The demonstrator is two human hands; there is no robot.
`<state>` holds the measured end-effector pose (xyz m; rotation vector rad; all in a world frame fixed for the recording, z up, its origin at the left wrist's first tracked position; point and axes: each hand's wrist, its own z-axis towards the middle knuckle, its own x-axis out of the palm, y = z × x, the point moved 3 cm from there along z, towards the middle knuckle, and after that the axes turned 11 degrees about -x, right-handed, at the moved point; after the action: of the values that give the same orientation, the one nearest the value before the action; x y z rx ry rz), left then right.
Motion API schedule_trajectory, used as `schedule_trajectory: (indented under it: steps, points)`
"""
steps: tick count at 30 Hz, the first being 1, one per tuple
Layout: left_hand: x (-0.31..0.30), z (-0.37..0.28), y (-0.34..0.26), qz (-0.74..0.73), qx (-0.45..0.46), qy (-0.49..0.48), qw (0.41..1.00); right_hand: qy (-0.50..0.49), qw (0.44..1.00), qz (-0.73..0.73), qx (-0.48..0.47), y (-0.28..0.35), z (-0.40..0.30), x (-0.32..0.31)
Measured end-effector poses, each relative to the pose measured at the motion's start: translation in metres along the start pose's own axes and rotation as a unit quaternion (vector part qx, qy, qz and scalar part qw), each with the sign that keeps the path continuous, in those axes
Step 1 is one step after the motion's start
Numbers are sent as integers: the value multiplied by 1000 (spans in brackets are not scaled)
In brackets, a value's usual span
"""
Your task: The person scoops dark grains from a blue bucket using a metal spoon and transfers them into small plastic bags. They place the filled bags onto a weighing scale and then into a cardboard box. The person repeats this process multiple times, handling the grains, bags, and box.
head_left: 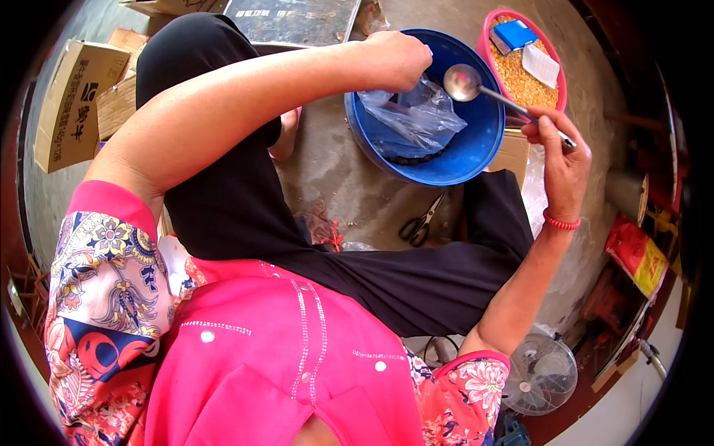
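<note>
My left hand (395, 62) is curled over the far side of a blue plastic bucket (486, 151), gripping a clear plastic bag (427, 120); its fingertips are mostly hidden. The bag hangs crumpled inside the bucket. Beneath it, dark round pieces (415, 160) show, too covered to identify. Between thumb and fingers, my right hand (560, 148) pinches the handle of a metal ladle (463, 82). The ladle's round bowl is over the bucket's right part, beside the bag.
A pink basin (562, 100) of yellow grain (510, 69) stands beyond the bucket, with a blue box (516, 34) on top. Scissors (422, 222) lie on the floor between my legs. Cardboard cartons (81, 106) stand left; a fan (540, 374) is at lower right.
</note>
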<state>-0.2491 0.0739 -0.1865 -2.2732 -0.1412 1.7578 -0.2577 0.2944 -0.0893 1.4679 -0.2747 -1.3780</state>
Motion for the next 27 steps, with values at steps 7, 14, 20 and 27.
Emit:
schedule_trajectory:
  steps: [7, 14, 20, 27]
  points:
    - [20, -16, -27, -5, 110, 33, 993, -39, 997, -59, 8, -4, 6, -12]
    - [-11, -1, -31, -253, 182, -67, 948, -68, 985, -153, 30, -12, 4, -26]
    - [-79, -22, -31, -478, 163, 66, 860, -46, 984, -171, 23, -26, 6, -30]
    - [-149, -9, 10, -510, 55, -141, 847, -35, 981, -184, 44, -25, 2, -30]
